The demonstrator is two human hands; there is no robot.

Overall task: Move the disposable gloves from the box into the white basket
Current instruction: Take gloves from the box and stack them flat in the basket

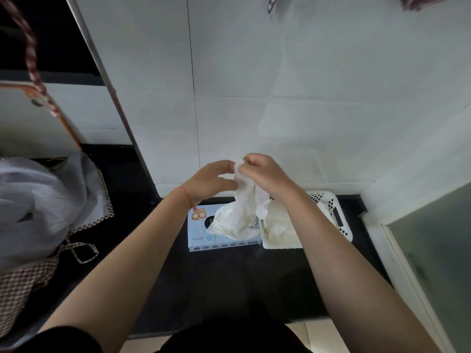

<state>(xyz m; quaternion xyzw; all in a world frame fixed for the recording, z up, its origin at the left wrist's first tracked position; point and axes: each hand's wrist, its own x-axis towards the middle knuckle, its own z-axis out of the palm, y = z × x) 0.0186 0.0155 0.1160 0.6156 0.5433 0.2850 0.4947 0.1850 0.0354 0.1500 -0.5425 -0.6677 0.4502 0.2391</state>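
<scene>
pinching gloves (242,200) above box (201,233) edge

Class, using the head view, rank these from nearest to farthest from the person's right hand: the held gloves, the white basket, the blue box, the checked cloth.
1. Gloves: pinched in the right hand itself.
2. Basket: just below the hand, to the right.
3. Box: below and left, beside the basket.
4. Cloth: far left of the counter.
</scene>
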